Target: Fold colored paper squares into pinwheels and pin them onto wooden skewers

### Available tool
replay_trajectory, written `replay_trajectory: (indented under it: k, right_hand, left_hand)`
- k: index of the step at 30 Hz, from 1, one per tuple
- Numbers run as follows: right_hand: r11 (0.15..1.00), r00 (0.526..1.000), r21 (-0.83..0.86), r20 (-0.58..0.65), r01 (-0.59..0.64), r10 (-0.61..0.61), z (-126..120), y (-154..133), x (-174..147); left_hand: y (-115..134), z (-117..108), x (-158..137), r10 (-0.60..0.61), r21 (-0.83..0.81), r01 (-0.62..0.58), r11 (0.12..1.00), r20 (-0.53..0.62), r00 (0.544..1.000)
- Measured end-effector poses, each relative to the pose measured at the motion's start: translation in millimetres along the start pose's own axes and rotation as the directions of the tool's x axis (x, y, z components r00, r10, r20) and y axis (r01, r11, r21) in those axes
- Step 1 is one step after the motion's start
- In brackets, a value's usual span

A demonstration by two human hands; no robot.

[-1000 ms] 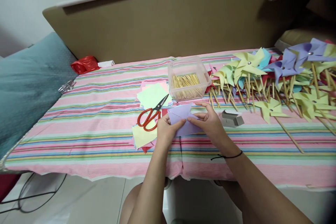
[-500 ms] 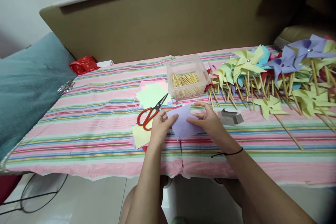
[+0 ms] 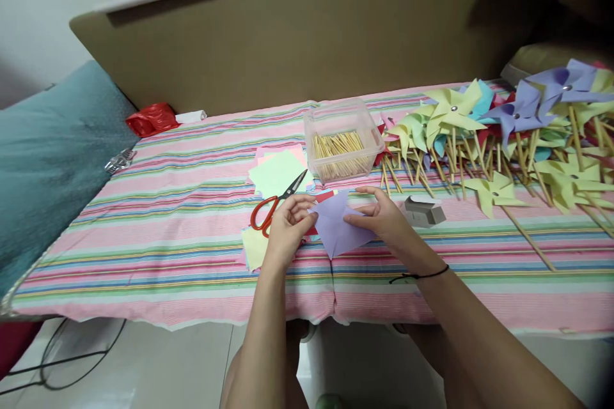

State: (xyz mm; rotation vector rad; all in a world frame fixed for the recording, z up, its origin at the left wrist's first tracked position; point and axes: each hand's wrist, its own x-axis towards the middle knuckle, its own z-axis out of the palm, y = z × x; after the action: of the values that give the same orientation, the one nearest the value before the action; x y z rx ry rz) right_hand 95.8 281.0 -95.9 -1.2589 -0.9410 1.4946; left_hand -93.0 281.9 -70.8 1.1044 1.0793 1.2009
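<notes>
A purple sheet of paper [image 3: 336, 230] with cut slits is held up over the striped cloth. My right hand [image 3: 384, 217] pinches its right side between thumb and fingers. At the left edge of the sheet, my left hand [image 3: 290, 227] has its thumb against a corner, fingers curled behind. Scissors with red handles [image 3: 293, 185] lie just beyond my left hand, which hides part of them. Underneath are coloured paper squares, a light green one [image 3: 275, 172] on top. More sheets with a yellow one [image 3: 254, 247] uppermost lie beside my left wrist. Something red [image 3: 325, 197] shows behind the purple sheet.
A clear plastic box [image 3: 377, 144] holds many short wooden sticks [image 3: 338, 144]. Paper pinwheels [image 3: 453, 108] on sticks are heaped at the right. A small grey box [image 3: 425, 212] stands near my right hand. A red plastic bag [image 3: 152, 119] lies at the back left.
My left hand has shifted slightly left and its thumb now sits at the purple sheet's edge. The sheet and my right hand have moved a little to the right.
</notes>
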Motion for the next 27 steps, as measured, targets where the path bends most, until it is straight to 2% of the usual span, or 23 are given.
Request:
replay_trajectory:
  k: [4, 11, 18, 22, 27]
  right_hand:
    - [1.0, 1.0, -0.027, 0.002, 0.01, -0.01, 0.9, 2.9, 1.6]
    - [0.998, 1.0, -0.056, 0.007, -0.016, 0.016, 2.2, 0.7, -0.1]
    - [0.997, 0.999, -0.081, 0.051, 0.004, 0.0, 4.2, -1.1, -2.7]
    - [0.994, 0.998, -0.108, 0.057, 0.013, -0.007, 3.9, -1.7, -3.1]
    - [0.997, 0.997, -0.072, 0.082, 0.0, 0.006, 3.3, 0.3, -2.6]
  left_hand:
    - [1.6, 4.7, -2.2, 0.045, 0.038, -0.047, 0.998, 0.046, 0.998]
    - [0.4, 14.0, -3.1, 0.045, 0.121, -0.057, 0.991, 0.099, 0.994]
    - [0.8, 16.9, -3.8, -0.114, 0.063, 0.107, 0.992, 0.126, 0.985]
    - [-1.7, 16.8, -3.7, -0.12, 0.075, 0.11, 0.991, 0.141, 0.983]
    - [-7.0, 17.3, -1.0, -0.122, 0.108, 0.11, 0.988, 0.105, 0.987]
